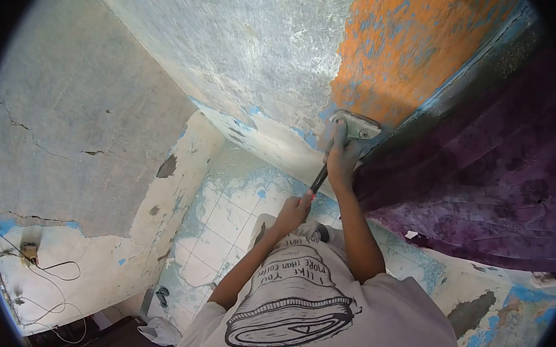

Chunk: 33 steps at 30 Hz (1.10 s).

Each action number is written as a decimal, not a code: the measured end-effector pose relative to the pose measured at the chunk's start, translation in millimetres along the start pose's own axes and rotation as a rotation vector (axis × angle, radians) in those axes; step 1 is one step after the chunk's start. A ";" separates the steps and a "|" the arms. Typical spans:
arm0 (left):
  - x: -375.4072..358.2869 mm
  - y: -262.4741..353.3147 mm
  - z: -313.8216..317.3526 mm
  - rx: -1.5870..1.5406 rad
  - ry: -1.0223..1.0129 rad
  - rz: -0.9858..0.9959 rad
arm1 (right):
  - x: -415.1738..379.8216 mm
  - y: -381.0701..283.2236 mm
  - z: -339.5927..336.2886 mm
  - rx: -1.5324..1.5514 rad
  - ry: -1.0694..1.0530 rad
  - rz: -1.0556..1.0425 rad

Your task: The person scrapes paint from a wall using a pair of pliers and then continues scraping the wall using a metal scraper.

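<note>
A long-handled scraper (370,129) has its pale, dusty head against the lower part of the orange wall (389,59), near the corner. My right hand (342,157) grips it just below the head, the fingers coated in grey dust. Lower down, my left hand (293,212) is closed around the dark handle (319,179), with a small red glow beside it. Blue patches show through the orange paint. To the left, bare grey-white wall (255,36) meets the orange along a ragged edge.
A purple curtain (478,168) hangs close on the right. Dusty white floor tiles (223,218) lie below with paint flakes. At the lower left, loose wires (58,274) run from a wall box (29,251), and a white plastic bag (160,331) lies on the floor.
</note>
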<state>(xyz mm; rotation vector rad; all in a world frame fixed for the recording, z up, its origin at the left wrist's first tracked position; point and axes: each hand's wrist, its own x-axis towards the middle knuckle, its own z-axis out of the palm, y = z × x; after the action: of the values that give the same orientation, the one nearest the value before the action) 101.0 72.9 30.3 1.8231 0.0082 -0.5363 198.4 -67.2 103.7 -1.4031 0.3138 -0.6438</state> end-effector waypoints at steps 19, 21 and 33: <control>-6.4 -18.4 15.9 -0.194 -0.150 0.002 | -13.1 -34.8 -10.8 -0.074 -0.102 0.256; -15.1 -25.3 20.3 -0.257 -0.205 -0.051 | -31.6 -15.4 -22.8 -0.095 -0.143 0.248; -35.9 -34.9 53.1 -0.237 -0.153 0.088 | -66.4 -33.5 -70.5 0.013 -0.285 0.274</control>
<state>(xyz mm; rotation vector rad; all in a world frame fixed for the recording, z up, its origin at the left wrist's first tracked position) 40.5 45.3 0.1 1.5411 -0.1078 -0.5857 98.3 -86.5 113.7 -1.3876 0.2675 -0.2174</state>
